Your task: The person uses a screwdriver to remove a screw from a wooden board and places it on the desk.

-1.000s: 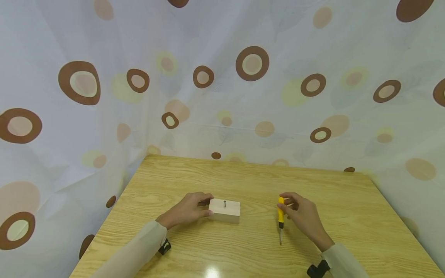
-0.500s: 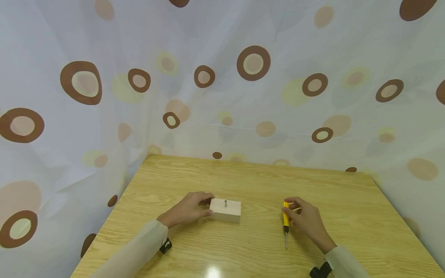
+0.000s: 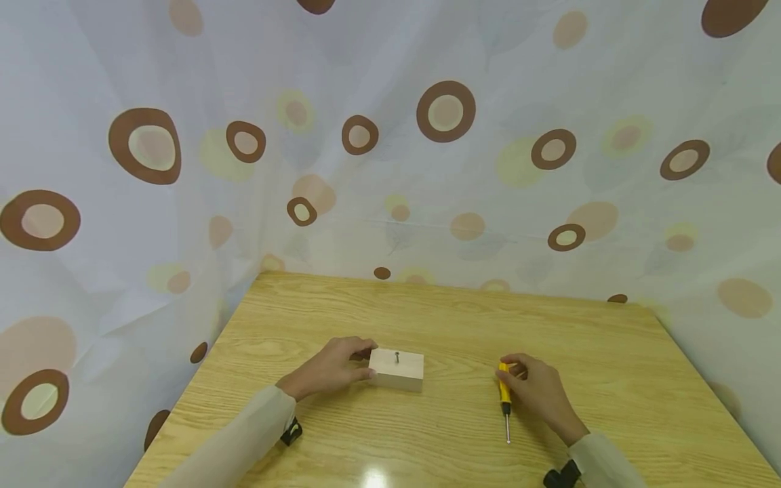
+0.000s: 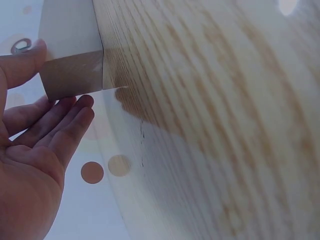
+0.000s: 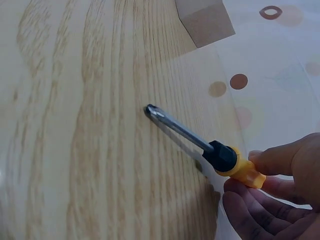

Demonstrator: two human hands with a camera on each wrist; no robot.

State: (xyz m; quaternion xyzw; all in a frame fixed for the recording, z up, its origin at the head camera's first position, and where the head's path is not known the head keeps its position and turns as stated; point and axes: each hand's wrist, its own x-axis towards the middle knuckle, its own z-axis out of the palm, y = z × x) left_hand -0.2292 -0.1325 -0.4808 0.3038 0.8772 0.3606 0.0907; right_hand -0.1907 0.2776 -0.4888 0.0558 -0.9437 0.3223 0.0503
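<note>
A pale wooden block (image 3: 395, 369) lies flat on the table, with a screw (image 3: 397, 356) standing upright in its top. My left hand (image 3: 332, 366) grips the block's left end, thumb on the near side and fingers at the far side and end; the left wrist view shows the thumb (image 4: 27, 62) against the block. To the right, my right hand (image 3: 539, 386) pinches the yellow handle of a screwdriver (image 3: 505, 393) between thumb and fingers. Its metal shaft (image 5: 180, 129) points toward me, low over the table; I cannot tell whether the tip touches.
The wood-grain table (image 3: 439, 434) reaches back to a white curtain (image 3: 390, 169) patterned with brown and yellow circles, which also hangs along the left and right sides. Both wrists wear black camera mounts, such as the right mount (image 3: 561, 474).
My right hand and the screwdriver have moved slightly right and toward me, coming lower. The left hand and the block have stayed in place.
</note>
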